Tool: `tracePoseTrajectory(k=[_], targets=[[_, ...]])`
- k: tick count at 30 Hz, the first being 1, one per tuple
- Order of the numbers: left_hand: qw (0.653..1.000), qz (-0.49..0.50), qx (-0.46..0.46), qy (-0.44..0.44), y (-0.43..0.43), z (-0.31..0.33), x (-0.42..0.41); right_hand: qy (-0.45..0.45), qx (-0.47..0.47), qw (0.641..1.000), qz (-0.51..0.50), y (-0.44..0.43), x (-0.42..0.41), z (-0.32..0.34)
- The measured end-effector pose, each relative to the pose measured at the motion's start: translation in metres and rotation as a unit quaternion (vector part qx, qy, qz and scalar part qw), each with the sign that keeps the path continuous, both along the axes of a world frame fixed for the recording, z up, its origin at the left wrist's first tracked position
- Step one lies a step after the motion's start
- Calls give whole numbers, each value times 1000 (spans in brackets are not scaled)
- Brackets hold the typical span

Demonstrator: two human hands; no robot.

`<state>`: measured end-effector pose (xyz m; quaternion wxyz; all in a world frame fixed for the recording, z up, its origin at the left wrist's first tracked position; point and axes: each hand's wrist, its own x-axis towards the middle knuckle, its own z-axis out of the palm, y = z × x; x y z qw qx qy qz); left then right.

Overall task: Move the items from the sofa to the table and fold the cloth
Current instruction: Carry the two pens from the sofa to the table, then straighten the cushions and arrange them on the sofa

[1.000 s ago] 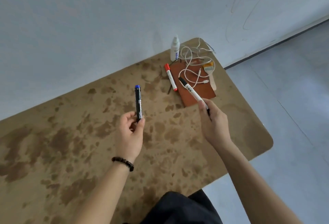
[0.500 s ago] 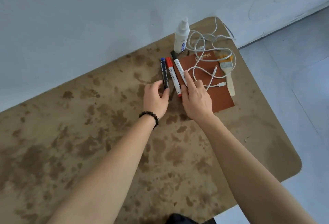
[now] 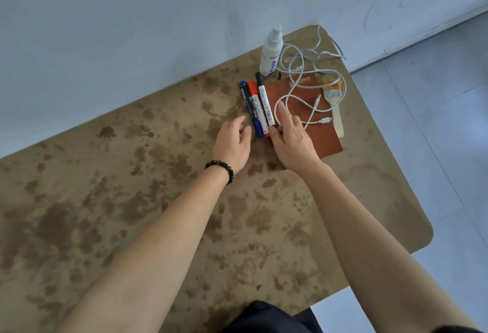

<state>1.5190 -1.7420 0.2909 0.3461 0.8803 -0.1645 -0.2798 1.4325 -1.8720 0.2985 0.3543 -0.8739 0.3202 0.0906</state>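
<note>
Tidying: blue marker [image 3: 250,109], red marker [image 3: 257,106], black-capped white marker [image 3: 265,102] squared along brown leather notebook [image 3: 311,137] edge; left hand [image 3: 232,142] slack, right hand [image 3: 293,145] straight-fingered, touching white one.

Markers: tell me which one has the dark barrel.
The blue-capped marker, leftmost of the three; the red-capped marker and black-capped marker have white barrels.

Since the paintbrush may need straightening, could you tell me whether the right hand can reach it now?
Probably yes: the right hand is over the notebook, and only the flat white cable lies between it and the paintbrush.
</note>
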Motion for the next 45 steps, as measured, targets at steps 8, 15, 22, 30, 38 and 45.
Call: tracePoseTrajectory(k=[8, 15, 22, 30, 38, 45], targets=[[994, 34, -60, -84, 116, 96, -60, -40, -13, 999, -16, 57, -58, 109], [975, 146, -127, -105, 232, 174, -146, -208, 3, 978, -32, 123, -150, 186], [915, 340, -159, -149, 271, 225, -260, -283, 7, 955, 91, 123, -211, 219], [825, 533, -97, -163, 247, 222, -416, -264, 90, 925, 257, 108, -254, 194], [681, 707, -12, -192, 268, 238, -595, -154, 166, 836, 500, 200, -312, 189], [486, 849, -5, -208, 311, 232, -762, -140, 207, 713, 656, 346, -406, 204]])
